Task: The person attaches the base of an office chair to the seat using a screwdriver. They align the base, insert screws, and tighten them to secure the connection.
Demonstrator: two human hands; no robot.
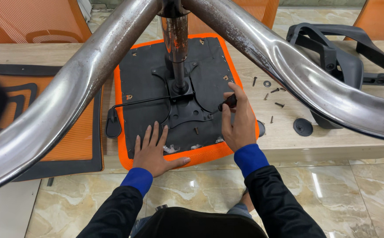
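Note:
An upturned orange chair seat with a black underside lies on a wooden table. A black metal mechanism plate with a chrome gas column is bolted to it. My left hand presses flat on the seat's near edge, fingers spread. My right hand grips a black-handled screwdriver, its tip at the plate's right edge. A loose screw lies on the seat just below the plate.
Chrome base legs sweep across close to the camera. Several loose screws and a washer lie right of the seat. Black armrests sit at the far right, an orange mesh backrest at left. A black lever sticks out left.

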